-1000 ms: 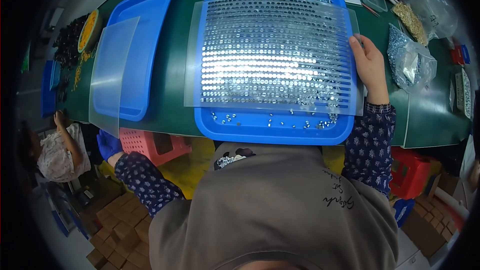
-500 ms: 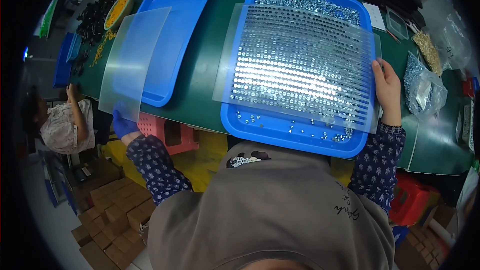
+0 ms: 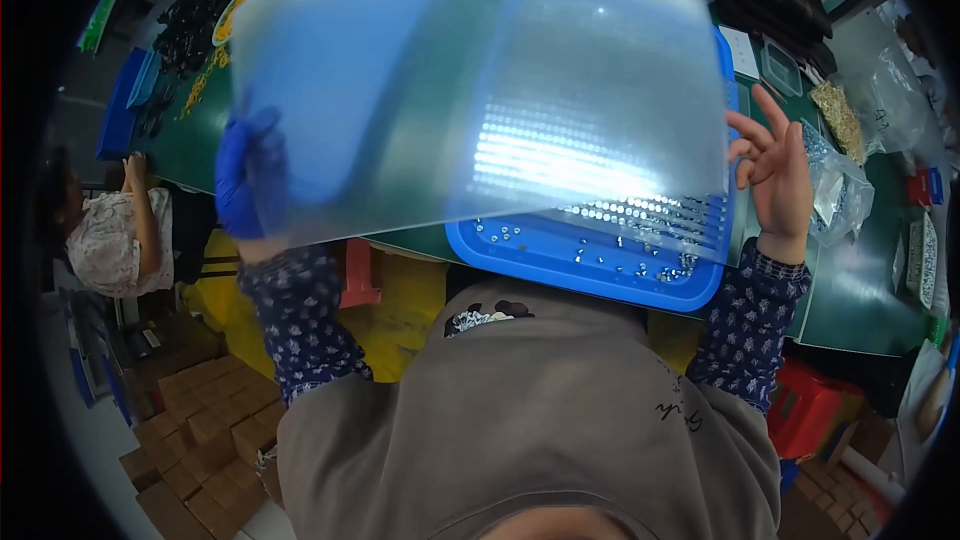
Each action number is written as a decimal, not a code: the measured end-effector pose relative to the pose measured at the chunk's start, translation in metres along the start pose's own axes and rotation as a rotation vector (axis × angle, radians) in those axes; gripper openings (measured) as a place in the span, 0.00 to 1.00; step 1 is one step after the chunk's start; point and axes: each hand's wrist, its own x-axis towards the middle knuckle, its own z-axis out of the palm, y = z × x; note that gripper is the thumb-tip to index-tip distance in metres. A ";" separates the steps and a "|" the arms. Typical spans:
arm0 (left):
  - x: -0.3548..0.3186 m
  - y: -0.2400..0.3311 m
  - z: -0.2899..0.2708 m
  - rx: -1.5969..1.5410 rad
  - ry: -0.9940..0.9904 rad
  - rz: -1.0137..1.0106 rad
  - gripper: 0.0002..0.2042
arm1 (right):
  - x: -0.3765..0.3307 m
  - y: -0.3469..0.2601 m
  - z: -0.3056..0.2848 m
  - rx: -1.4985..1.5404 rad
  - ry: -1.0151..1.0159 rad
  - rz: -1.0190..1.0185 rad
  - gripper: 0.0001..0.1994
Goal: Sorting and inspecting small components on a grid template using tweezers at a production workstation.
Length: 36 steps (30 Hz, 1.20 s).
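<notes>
My left hand (image 3: 245, 175), in a blue glove, grips the left edge of a large clear plastic sheet (image 3: 450, 165), raised and tilted above the table. Its far edge is blurred. Bare, my right hand (image 3: 775, 175) has its fingers spread by the sheet's right edge; whether they touch it is unclear. Under the sheet, a blue tray (image 3: 560, 262) on the right bears a plate with rows of shiny round stones (image 3: 650, 215). Loose stones lie along the tray's near end. A second blue tray (image 3: 320, 90) shows hazily through the sheet on the left.
Black pieces (image 3: 190, 25) and yellow pieces (image 3: 205, 80) lie at the far left. A bag of stones (image 3: 835, 195) and a clear container (image 3: 780, 70) are on the right. Another person (image 3: 120, 230) works at left. A red stool (image 3: 360, 275) stands below the table edge.
The sheet in my left hand has swung up and rightward over both trays. My right hand has come off the plate's edge and spread its fingers.
</notes>
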 end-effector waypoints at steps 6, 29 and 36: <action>0.026 -0.095 0.080 0.190 -0.128 -0.335 0.19 | 0.000 0.017 -0.037 -0.253 -0.021 0.062 0.22; 0.035 -0.123 0.056 0.847 -0.308 -0.173 0.24 | -0.002 0.040 -0.041 -1.160 0.091 0.043 0.26; 0.040 -0.100 0.053 1.365 -0.501 0.473 0.20 | -0.017 0.023 -0.064 -0.961 0.185 -0.330 0.22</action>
